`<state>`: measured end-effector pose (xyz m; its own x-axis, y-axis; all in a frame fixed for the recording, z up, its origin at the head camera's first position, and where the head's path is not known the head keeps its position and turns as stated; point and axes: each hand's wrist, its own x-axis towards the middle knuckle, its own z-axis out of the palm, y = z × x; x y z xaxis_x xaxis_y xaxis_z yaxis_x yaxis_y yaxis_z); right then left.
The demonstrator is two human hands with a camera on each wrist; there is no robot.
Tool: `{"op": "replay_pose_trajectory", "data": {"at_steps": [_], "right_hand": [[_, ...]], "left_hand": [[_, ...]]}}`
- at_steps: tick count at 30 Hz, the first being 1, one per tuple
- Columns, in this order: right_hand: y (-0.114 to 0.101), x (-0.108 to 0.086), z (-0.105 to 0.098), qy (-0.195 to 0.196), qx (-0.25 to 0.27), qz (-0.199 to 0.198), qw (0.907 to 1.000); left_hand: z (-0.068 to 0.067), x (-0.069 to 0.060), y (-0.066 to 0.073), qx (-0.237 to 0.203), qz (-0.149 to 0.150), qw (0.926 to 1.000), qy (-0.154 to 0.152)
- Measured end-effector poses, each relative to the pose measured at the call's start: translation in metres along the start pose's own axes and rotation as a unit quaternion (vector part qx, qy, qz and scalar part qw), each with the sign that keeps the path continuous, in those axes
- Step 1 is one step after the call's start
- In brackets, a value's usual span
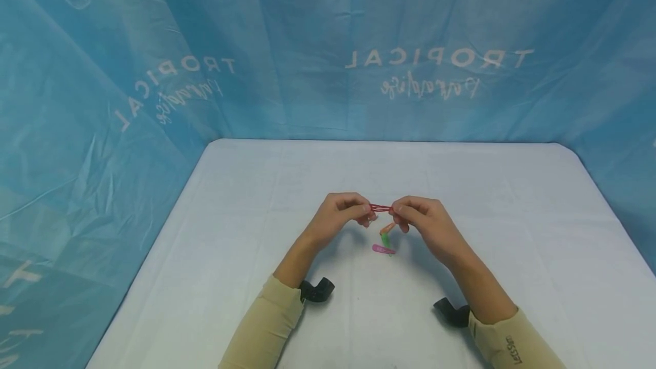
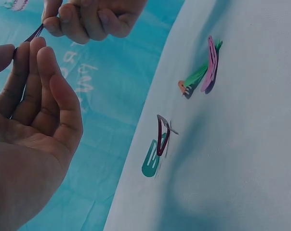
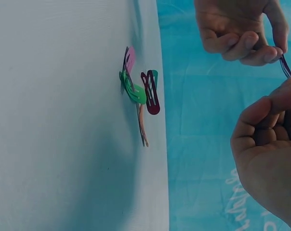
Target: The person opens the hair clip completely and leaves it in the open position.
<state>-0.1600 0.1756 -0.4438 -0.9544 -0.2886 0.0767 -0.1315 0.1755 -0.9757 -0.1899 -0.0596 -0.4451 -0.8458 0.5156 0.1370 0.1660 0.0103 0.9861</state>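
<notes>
Thumb and fingers of my left hand (image 1: pixel 335 218) pinch one end of a slim red hair clip (image 1: pixel 381 208). Its other end is pinched by my right hand (image 1: pixel 427 224), so the clip spans the small gap between them, above the table. Its slender bars show, but its exact shape is partly hidden by the fingertips. Below lie snap hair clips: an orange clip (image 1: pixel 387 229), a green clip (image 1: pixel 385 240) and a pink clip (image 1: pixel 383 249), close together. In the left wrist view, a maroon clip (image 2: pixel 160 139) overlaps a teal clip (image 2: pixel 149 161) on the table.
A white-covered table (image 1: pixel 287 175) carries everything. Blue curtains (image 1: pixel 307 44) with mirrored lettering hang behind it and along its sides. Black wrist-worn devices (image 1: pixel 318 290) stick out at both beige sleeves (image 1: pixel 266 323).
</notes>
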Motion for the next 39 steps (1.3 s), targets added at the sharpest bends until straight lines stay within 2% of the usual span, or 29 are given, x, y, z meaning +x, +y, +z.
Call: {"op": "replay_pose_trajectory", "data": {"at_steps": [13, 19, 26, 29, 33, 35, 37, 39], "right_hand": [[-0.007, -0.003, 0.004, 0.004, 0.063, 0.006, 0.998], [-0.007, -0.003, 0.004, 0.007, 0.068, 0.005, 0.9976], [-0.006, -0.003, 0.003, 0.004, 0.092, 0.003, 0.9957], [-0.004, -0.003, 0.006, -0.002, 0.135, -0.004, 0.9908], [-0.001, -0.002, 0.01, -0.034, 0.232, -0.005, 0.9722], [-0.001, -0.002, 0.011, -0.045, 0.251, -0.008, 0.9669], [-0.001, -0.002, 0.01, -0.044, 0.249, -0.01, 0.9675], [-0.002, -0.002, 0.009, -0.032, 0.224, -0.012, 0.9739]], "left_hand": [[0.004, -0.001, 0.004, -0.033, 0.017, 0.9993, 0.007], [0.007, -0.001, 0.003, -0.051, 0.023, 0.9984, 0.011], [0.01, -0.001, 0.003, -0.052, 0.027, 0.9983, 0.011], [0.01, -0.001, 0.001, -0.071, 0.029, 0.997, 0.008], [0.012, -0.001, -0.002, -0.137, 0.028, 0.9902, 0.0], [0.012, -0.001, -0.003, -0.16, 0.028, 0.9868, -0.001], [0.012, -0.001, -0.003, -0.16, 0.031, 0.9867, 0.0], [0.011, -0.001, -0.002, -0.14, 0.033, 0.9895, 0.004]]}}
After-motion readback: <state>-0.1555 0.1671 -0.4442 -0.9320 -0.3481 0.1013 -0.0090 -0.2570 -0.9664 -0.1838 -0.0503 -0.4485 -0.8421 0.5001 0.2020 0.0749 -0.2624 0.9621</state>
